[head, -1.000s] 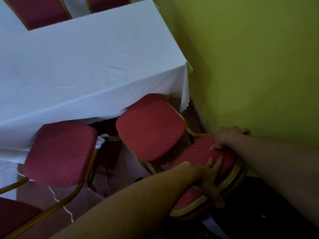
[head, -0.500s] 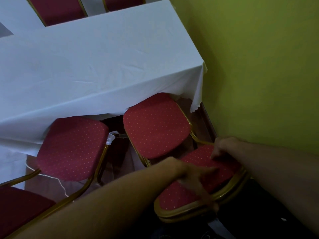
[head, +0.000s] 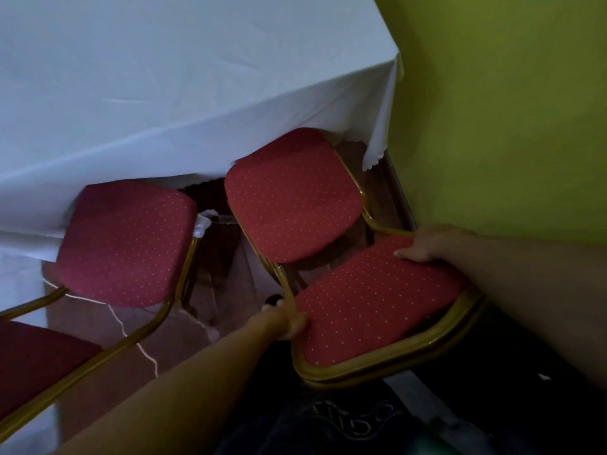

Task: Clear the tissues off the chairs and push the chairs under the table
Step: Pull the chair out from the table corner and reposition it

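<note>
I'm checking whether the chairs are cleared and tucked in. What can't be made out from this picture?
- Head view: the table legs and the chair seat front are hidden by the tablecloth.
- The white scrap beside the left chair: too small to identify.
- Left hand fingers are hidden behind the backrest.
- Right hand fingertips curl out of sight.

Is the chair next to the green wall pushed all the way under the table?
Not yet. Most of the chair's seat sticks out past the white tablecloth; only its far edge is under. Both hands hold its backrest.
</note>
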A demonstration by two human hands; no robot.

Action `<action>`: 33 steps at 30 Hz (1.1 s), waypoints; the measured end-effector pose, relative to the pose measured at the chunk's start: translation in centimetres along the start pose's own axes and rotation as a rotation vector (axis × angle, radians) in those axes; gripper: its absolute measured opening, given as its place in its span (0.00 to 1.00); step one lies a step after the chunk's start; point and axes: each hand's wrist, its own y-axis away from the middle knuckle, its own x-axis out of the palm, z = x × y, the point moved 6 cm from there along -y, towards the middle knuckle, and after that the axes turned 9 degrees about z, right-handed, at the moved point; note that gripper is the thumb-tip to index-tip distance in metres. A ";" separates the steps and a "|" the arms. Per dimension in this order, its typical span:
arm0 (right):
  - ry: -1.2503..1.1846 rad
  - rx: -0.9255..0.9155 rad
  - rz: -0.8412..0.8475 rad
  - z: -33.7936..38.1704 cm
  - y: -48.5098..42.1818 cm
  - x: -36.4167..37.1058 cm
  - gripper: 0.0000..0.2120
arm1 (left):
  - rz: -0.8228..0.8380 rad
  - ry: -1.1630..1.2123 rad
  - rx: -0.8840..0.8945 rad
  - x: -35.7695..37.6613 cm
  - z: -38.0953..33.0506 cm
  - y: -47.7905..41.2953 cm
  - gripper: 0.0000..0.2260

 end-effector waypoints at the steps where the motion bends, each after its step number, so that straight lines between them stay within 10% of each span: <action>1: -0.015 0.008 0.003 0.0 -0.2 0.2 0.41 | 0.078 0.185 -0.095 1.9 1.5 0.2 0.36; 6: -0.063 0.048 0.012 -0.4 -0.9 0.5 0.43 | 0.218 0.943 -0.072 6.3 0.9 -0.8 0.29; 33: -0.231 0.091 0.052 3.3 -0.5 4.6 0.48 | -0.040 0.364 -0.006 -5.0 5.0 0.4 0.24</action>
